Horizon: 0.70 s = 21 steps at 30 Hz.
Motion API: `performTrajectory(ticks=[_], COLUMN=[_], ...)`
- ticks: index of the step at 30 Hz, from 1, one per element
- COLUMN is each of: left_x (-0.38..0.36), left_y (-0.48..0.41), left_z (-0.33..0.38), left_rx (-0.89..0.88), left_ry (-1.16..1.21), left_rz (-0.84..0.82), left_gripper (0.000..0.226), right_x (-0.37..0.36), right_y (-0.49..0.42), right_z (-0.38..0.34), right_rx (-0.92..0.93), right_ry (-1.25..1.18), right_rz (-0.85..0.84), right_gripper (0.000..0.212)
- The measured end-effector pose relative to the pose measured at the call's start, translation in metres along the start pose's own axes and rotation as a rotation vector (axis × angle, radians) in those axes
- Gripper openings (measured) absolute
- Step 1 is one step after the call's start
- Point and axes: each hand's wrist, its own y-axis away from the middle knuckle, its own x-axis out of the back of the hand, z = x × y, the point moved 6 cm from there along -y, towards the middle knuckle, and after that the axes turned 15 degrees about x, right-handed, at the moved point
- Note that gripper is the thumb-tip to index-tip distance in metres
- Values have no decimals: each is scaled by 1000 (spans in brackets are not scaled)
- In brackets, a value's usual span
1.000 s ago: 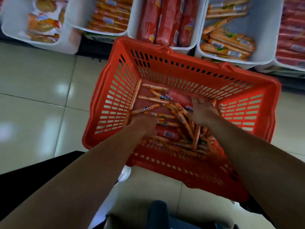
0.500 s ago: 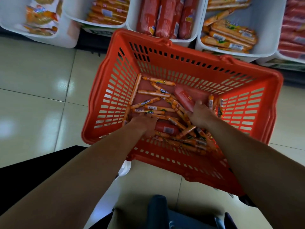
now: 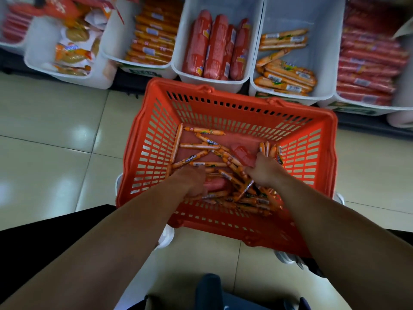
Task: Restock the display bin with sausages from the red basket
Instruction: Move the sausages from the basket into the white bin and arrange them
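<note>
The red basket (image 3: 223, 104) stands on the floor below the shelf bins. Several thin orange sausages (image 3: 201, 146) lie scattered in it, along with a thick red sausage (image 3: 215, 184) and a red pack (image 3: 242, 153). My left hand (image 3: 190, 182) rests palm down on the pile at the near left, its fingertips buried beside the red sausage. My right hand (image 3: 264, 170) is curled over a bundle of orange sausages at the right side of the basket. A white display bin (image 3: 321, 41), half filled with orange sausage packs (image 3: 288, 74), stands just behind the basket's far right corner.
More white bins line the shelf: thick red sausages (image 3: 214, 48), orange sticks (image 3: 152, 41), snack bags (image 3: 71, 54) and red sticks (image 3: 368, 63). The basket touches the bins' front edge. Pale floor tiles (image 3: 55, 142) lie to the left. A dark object (image 3: 207, 291) is by my legs.
Both hands have drawn back a little toward the near side, raking sausages with them. A red pack near the middle has come into view. The view has tilted up, showing more of the bins.
</note>
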Motion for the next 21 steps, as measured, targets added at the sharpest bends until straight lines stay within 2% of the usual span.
performTrajectory(ticks=[4,6,11,16,21], left_x=[43,70,137,188,212], left_y=[38,64,122,145,124], left_z=[-19,-33,-66,-77,-75], left_rx=[18,34,69,58,48], left_ry=[-19,12,208,436,657], left_rz=[60,102,222,352,429], left_gripper=[61,56,53,45,40], right_x=[31,50,107,152,179], right_y=[23,38,75,81,47], right_z=[-30,-49,-90,-107,-120], right_rx=[93,155,254,274,197], right_ry=[51,59,74,-66,-150], right_rz=[12,43,125,261,358], right_gripper=[67,69,56,50,52])
